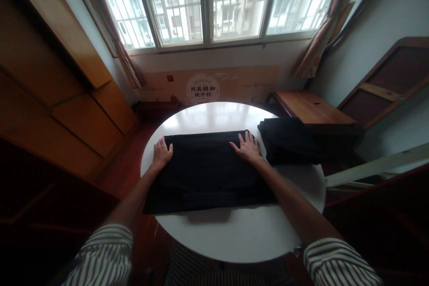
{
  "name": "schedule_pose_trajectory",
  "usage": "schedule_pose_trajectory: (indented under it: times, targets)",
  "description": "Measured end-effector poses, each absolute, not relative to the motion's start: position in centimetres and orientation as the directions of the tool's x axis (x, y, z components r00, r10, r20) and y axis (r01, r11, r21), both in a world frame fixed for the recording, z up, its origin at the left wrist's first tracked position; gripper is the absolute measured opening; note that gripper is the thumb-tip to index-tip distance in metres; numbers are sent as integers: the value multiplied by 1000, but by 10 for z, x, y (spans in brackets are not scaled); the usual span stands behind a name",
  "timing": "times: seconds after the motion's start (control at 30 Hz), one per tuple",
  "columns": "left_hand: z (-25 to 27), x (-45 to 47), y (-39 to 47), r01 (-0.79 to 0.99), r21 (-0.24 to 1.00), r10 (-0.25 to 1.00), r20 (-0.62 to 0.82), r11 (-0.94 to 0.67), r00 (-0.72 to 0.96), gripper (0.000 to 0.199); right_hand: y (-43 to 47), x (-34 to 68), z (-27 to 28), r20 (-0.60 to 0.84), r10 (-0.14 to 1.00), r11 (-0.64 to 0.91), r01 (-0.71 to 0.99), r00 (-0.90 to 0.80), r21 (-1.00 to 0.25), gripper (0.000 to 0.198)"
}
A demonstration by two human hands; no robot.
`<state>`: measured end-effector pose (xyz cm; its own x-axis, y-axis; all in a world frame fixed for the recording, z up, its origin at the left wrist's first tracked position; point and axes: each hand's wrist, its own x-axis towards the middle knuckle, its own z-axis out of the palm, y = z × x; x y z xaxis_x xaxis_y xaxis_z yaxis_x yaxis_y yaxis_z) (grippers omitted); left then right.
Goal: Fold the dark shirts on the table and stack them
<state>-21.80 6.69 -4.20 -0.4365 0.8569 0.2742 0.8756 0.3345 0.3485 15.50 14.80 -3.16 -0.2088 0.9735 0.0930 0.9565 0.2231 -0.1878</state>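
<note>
A black folded piece of cloth (208, 170), seemingly a garment, lies flat across the white round table (221, 241). Its lower left corner reaches past the table's edge. My left hand (162, 153) rests at the cloth's upper left edge, fingers apart, the thumb on the fabric. At the upper right corner my right hand (247, 146) lies flat on the cloth with its fingers spread. Just right of that hand sits a second black folded bundle of cloth (288, 140), stacked in layers and reaching the table's right edge.
Behind the table stand a low wooden table (315, 107) on the right and a printed cardboard panel (234, 82) under the barred window (234, 4). Wooden cabinets (83, 120) line the left side. A pale rail (378, 165) meets the table's right edge.
</note>
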Motion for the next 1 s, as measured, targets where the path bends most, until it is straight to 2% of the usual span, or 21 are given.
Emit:
schedule_pose_trajectory:
  times: [0.1,0.2,0.3,0.4,0.47,0.57,0.67,0.73,0.8,0.87,0.9,0.97,1.0]
  targets:
    - [-29,-229,65,782,489,824,197,387,-531,67,151,157,-32,-4,977,206,957,-211,-203,79]
    - [-11,-243,59,618,615,815,-70,489,-575,77,153,157,-32,-9,977,208,957,-214,-202,78]
    - [1,-252,47,503,701,849,-301,506,-435,81,153,157,-35,31,977,214,953,-212,-217,78]
    - [8,-252,27,456,741,869,-395,493,-298,82,154,157,-38,117,976,209,949,-186,-237,78]
    - [13,-246,13,430,771,881,-437,471,-181,83,154,158,-38,116,979,193,947,-168,-256,81]
    - [24,-231,-4,330,865,914,-406,379,14,82,152,158,-36,119,981,183,944,-155,-276,85]
    - [41,-206,-9,207,946,962,-266,249,56,75,149,156,-29,267,937,301,908,-225,-292,79]
    - [54,-182,-7,138,979,987,-156,152,24,71,146,153,-23,359,885,434,805,-297,-405,68]
    - [64,-152,-1,35,998,998,-59,59,6,70,142,150,-16,375,871,490,608,-317,-625,59]
    - [68,-116,9,-112,994,1000,15,-14,14,72,138,149,-10,291,899,402,352,-327,-845,57]
    - [68,-96,16,-187,982,999,41,-37,21,75,136,150,-8,226,908,319,234,-353,-918,58]
    - [62,-52,30,-303,951,998,66,-55,26,81,133,154,-4,120,897,171,82,-426,-982,63]
    - [56,-29,37,-340,939,998,63,-51,24,83,131,157,-3,99,890,140,60,-446,-988,65]
